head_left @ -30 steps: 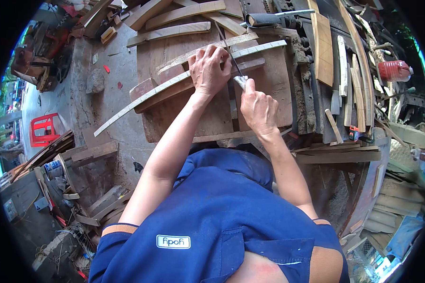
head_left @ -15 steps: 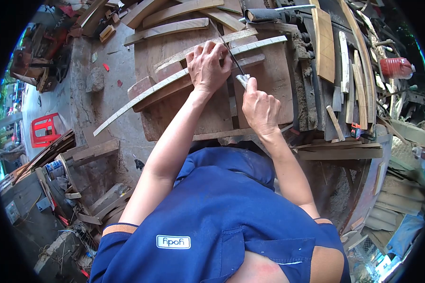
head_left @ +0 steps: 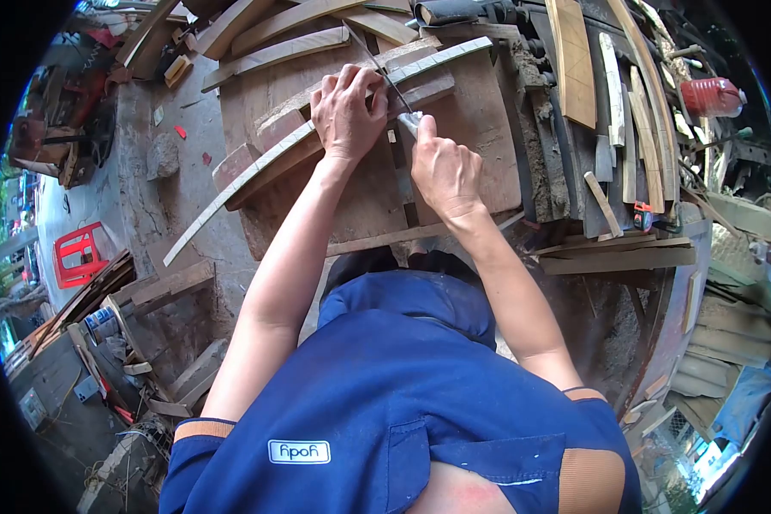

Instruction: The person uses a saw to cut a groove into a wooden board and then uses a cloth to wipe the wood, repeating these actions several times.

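Observation:
A long, curved wooden strip with marks across its pale edge lies over wooden blocks on the brown work board. My left hand presses down on the strip near its middle, fingers bent round it. In my right hand is the pale handle of a thin saw. Its dark, narrow blade crosses the strip just right of my left hand and points up and away. The exact contact of blade and wood is too small to tell.
Curved wooden pieces lie at the board's far edge. Planks and sticks are stacked on the right, near a red container and a tape measure. A red plastic chair is on the left, with scrap wood below.
The whole view has shifted, so the board, strip and both hands appear farther left and slightly higher. Both hands keep their holds, and the saw still lies across the strip.

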Action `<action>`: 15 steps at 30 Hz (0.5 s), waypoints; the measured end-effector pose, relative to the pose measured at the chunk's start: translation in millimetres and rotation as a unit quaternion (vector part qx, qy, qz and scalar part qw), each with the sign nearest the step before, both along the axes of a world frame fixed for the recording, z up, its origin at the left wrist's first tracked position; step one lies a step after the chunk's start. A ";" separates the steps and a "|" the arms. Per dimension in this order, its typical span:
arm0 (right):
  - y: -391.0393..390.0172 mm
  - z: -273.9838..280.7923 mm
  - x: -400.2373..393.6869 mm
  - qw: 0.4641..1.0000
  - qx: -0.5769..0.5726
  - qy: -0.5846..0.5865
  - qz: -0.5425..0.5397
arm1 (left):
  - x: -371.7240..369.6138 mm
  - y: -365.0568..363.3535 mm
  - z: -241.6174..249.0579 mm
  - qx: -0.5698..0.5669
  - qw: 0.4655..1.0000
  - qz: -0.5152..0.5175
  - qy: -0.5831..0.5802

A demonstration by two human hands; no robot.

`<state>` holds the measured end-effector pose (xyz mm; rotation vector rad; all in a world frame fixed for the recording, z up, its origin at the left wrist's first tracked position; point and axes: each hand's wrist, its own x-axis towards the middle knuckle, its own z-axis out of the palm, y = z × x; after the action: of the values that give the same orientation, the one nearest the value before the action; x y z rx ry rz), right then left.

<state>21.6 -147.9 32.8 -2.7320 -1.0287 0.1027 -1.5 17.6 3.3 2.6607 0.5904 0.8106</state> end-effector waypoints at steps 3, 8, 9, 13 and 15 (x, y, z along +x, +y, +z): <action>-6.1 5.7 -0.2 0.999 0.024 0.019 0.009 | -6.4 -1.1 -1.0 0.014 1.000 -0.009 0.004; -14.6 14.8 2.3 0.997 0.046 0.059 0.018 | -3.2 0.8 -1.5 0.013 1.000 -0.016 -0.004; -9.1 13.2 8.0 0.997 0.043 0.060 0.019 | -2.5 0.4 -2.6 0.010 1.000 -0.013 -0.003; 14.5 4.2 19.0 0.997 0.060 0.039 0.027 | -2.9 -2.0 0.2 0.016 1.000 -0.006 -0.008; -1.2 13.8 7.6 0.997 0.068 0.029 0.031 | -4.6 -1.1 2.3 0.011 1.000 -0.011 0.000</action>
<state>29.2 -149.1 46.6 -2.5604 -1.0621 0.1174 -6.1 16.5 5.6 2.6818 0.5541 0.8165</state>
